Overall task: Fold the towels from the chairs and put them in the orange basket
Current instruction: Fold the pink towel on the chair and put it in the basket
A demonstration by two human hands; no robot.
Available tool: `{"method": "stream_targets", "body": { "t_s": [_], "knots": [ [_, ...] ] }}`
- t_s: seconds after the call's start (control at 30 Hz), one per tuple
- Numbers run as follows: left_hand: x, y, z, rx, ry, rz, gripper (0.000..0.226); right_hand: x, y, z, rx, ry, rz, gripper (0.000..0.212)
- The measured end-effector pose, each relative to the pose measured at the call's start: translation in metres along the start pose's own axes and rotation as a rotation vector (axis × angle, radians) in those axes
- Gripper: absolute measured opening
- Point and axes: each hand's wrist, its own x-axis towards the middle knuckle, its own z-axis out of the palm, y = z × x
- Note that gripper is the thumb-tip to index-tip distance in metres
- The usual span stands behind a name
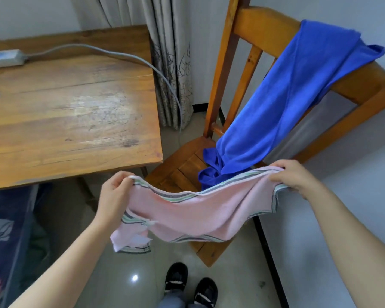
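Note:
A pink towel (193,213) with grey and green striped edges hangs slack between my two hands, in the air in front of a wooden chair (265,30). My left hand (115,193) pinches its left end and my right hand (295,176) pinches its right end. A blue towel (282,103) is draped over the chair's backrest and runs down onto the seat, where its lower end lies bunched. No orange basket is in view.
A wooden table (65,112) stands at the left with a power strip (5,57) and its grey cable on it. A curtain (169,52) hangs behind. A dark patterned fabric (2,230) is at lower left. My feet (190,285) stand on the glossy floor.

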Motion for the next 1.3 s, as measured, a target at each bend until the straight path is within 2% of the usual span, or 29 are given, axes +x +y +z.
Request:
{"method": "stream_targets", "body": {
  "t_s": [0.07, 0.13, 0.27, 0.37, 0.43, 0.53, 0.63, 0.73, 0.8, 0.9, 1.0, 1.03, 1.1, 1.23, 1.3],
  "knots": [
    [0.004, -0.001, 0.011, -0.036, 0.0, -0.059, 0.023, 0.027, 0.0, 0.016, 0.165, 0.216, 0.043, 0.021],
    [0.008, -0.002, 0.022, -0.05, 0.004, -0.128, 0.026, 0.044, -0.008, 0.033, 0.192, 0.365, 0.008, 0.03],
    [0.014, -0.004, 0.039, -0.137, 0.025, -0.257, 0.032, 0.052, -0.014, 0.068, 0.198, 0.131, -0.073, 0.058],
    [0.02, -0.006, 0.044, -0.184, 0.026, -0.341, 0.032, 0.042, 0.005, 0.099, -0.018, 0.037, -0.029, 0.053],
    [0.02, -0.006, 0.047, -0.221, 0.031, -0.391, 0.031, 0.023, 0.018, 0.124, -0.081, -0.076, 0.038, 0.045],
    [0.018, -0.003, 0.052, -0.244, 0.035, -0.456, 0.029, -0.013, 0.032, 0.164, -0.002, -0.297, 0.054, 0.045],
    [0.015, 0.001, 0.054, -0.269, 0.024, -0.497, 0.027, -0.048, 0.035, 0.197, 0.128, -0.487, -0.005, 0.068],
    [0.007, 0.009, 0.052, -0.343, 0.002, -0.54, 0.023, -0.068, 0.025, 0.221, 0.338, -0.548, -0.054, 0.088],
    [0.001, 0.016, 0.05, -0.384, -0.007, -0.571, 0.021, -0.076, 0.015, 0.228, 0.396, -0.551, -0.076, 0.094],
    [-0.008, 0.023, 0.048, -0.46, -0.014, -0.602, 0.022, -0.085, 0.005, 0.23, 0.342, -0.51, -0.121, 0.088],
    [-0.011, 0.024, 0.046, -0.497, -0.009, -0.585, 0.021, -0.098, 0.005, 0.232, 0.33, -0.475, -0.211, 0.053],
    [-0.011, 0.022, 0.046, -0.528, -0.004, -0.59, 0.02, -0.103, 0.01, 0.234, 0.341, -0.453, -0.231, 0.049],
    [-0.012, 0.016, 0.045, -0.603, 0.015, -0.615, 0.018, -0.114, 0.014, 0.238, 0.432, -0.446, -0.172, 0.044],
    [-0.012, 0.001, 0.043, -0.718, 0.064, -0.683, 0.017, -0.128, 0.021, 0.241, 0.506, -0.463, -0.104, 0.017],
    [-0.012, -0.006, 0.042, -0.732, 0.099, -0.704, 0.018, -0.129, 0.024, 0.243, 0.519, -0.514, -0.072, 0.015]
  ]
}}
